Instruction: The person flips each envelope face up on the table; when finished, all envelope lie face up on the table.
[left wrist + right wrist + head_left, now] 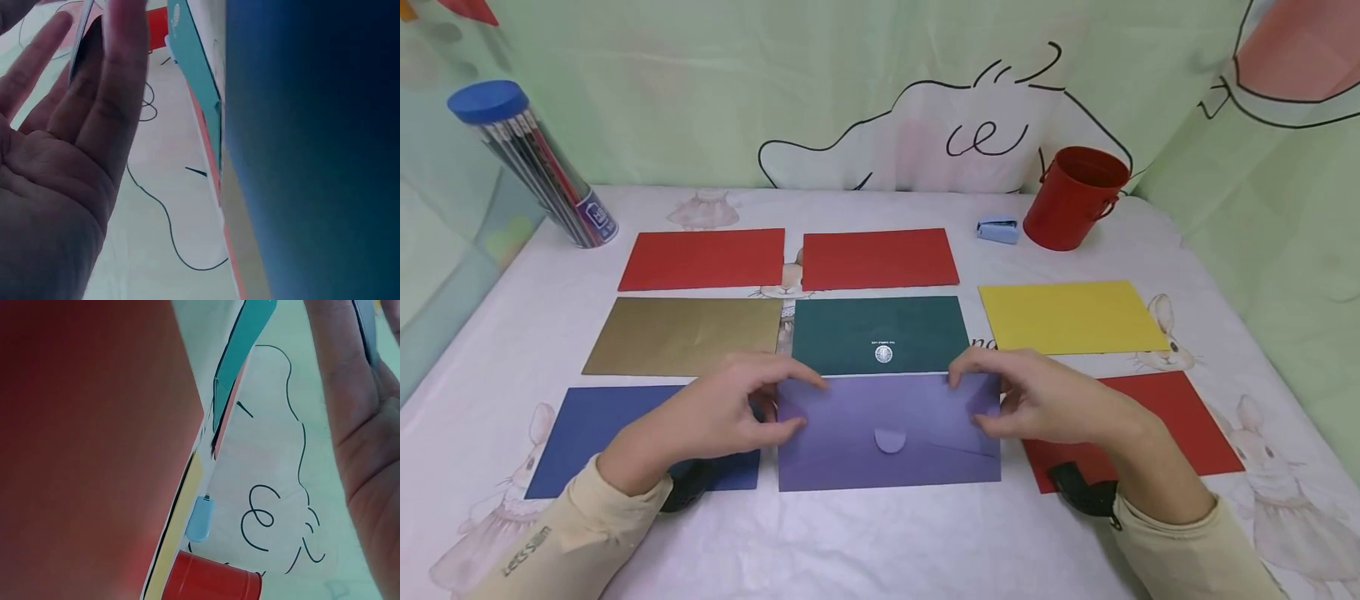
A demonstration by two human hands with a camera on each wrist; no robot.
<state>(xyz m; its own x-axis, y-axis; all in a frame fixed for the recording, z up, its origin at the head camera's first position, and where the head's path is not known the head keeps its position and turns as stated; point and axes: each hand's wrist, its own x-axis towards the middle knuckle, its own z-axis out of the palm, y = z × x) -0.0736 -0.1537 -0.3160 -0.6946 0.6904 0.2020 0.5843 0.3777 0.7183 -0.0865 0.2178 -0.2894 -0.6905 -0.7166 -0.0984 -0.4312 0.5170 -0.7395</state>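
A purple envelope [887,458] with a half-round tab is between the two hands, in front of the dark green rectangle [880,321] with a white round emblem. The left hand [737,408] grips its left side; in the left wrist view the envelope's edge [80,47] runs between the fingers. At the right side the right hand [1045,396] holds it, thumb and index finger on the near face, and the right wrist view shows its edge [365,328] against the fingers. Under the left hand lies a blue rectangle [587,433]; a red one [1187,417] lies under the right.
Farther back lie a gold rectangle [677,333], a yellow one [1071,317] and two red ones, left [703,258] and right [880,258]. A red bucket [1067,208] and a small light-blue stapler [997,230] stand at back right, a pencil tube [542,167] at back left.
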